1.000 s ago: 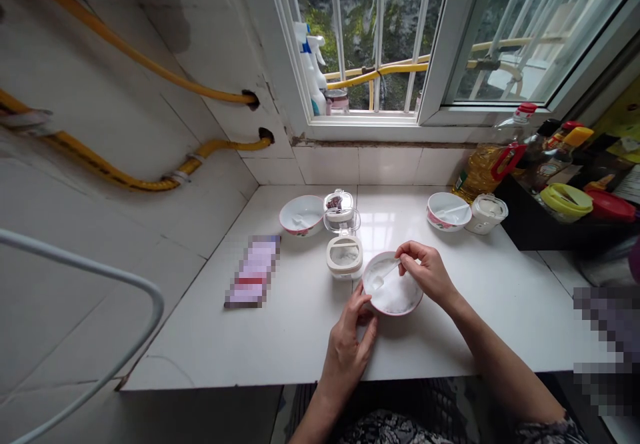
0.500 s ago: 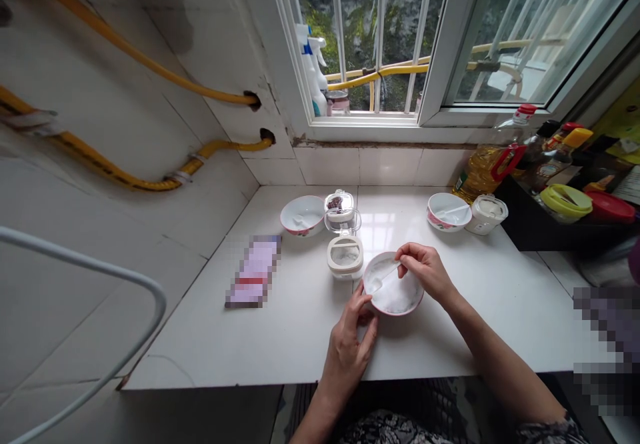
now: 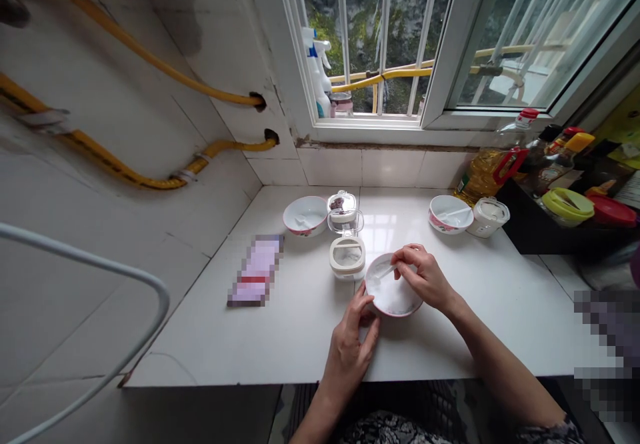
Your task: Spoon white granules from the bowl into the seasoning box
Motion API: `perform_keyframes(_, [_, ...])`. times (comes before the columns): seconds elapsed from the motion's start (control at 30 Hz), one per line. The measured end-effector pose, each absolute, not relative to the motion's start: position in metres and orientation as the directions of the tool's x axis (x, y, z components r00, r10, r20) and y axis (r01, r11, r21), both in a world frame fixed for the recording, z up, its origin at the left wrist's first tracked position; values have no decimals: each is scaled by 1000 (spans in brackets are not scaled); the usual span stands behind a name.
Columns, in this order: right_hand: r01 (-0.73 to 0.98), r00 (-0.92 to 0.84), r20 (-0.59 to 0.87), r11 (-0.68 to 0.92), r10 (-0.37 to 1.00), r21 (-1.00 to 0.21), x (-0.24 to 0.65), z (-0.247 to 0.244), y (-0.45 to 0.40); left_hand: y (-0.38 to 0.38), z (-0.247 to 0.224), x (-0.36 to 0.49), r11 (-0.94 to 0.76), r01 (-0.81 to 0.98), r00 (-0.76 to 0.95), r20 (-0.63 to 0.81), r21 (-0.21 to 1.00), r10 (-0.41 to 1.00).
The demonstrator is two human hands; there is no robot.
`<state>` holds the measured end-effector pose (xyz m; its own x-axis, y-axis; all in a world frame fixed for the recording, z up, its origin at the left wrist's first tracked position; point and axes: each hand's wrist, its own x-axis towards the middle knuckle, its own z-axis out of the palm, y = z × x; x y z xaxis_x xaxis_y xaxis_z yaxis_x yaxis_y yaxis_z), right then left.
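A bowl of white powder (image 3: 397, 297) with a pink rim stands on the white counter, near its front. My left hand (image 3: 353, 337) grips the bowl's left side, fingertips on the rim and thumb near its base. Pinched in my right hand (image 3: 423, 277) is a white spoon (image 3: 386, 273), its bowl end down in the powder at the upper left. Just left of the bowl stands an open clear container (image 3: 347, 257) with white contents. Behind that is a smaller container (image 3: 343, 205) holding something dark red.
A bowl with a spoon (image 3: 305, 217) sits back left, and another bowl (image 3: 450, 216) back right beside a lidded jar (image 3: 489, 217). An oil bottle (image 3: 487, 171) and a black rack (image 3: 530, 227) stand at right. A blurred purple item (image 3: 257, 271) lies left.
My right hand has shifted slightly left, and the spoon's tip has sunk into the powder. My left hand keeps its hold. The whole view has moved slightly.
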<state>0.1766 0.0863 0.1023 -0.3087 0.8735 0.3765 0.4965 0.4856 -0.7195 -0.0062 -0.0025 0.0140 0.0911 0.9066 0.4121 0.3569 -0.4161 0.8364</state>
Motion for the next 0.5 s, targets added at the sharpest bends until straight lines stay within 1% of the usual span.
perform_keyframes(0.1, [476,-354,407,537,842,-696,178,102,86,-2,14,-6,-417,365,86,416,832,905])
perform_keyframes(0.3, [484,-309,403,508,861,-712,180,101,85,-3,15,-6,-408,361,96,401,839,911])
perform_keyframes(0.4, [470,-279,367,460,887,-754,178,102,84,-3,16,-6,-408,362,95,402,838,910])
perform_keyframes(0.5, [413,-196,295,352,935,-840,178,104,85,-3,17,-6,-405,366,92,400,838,912])
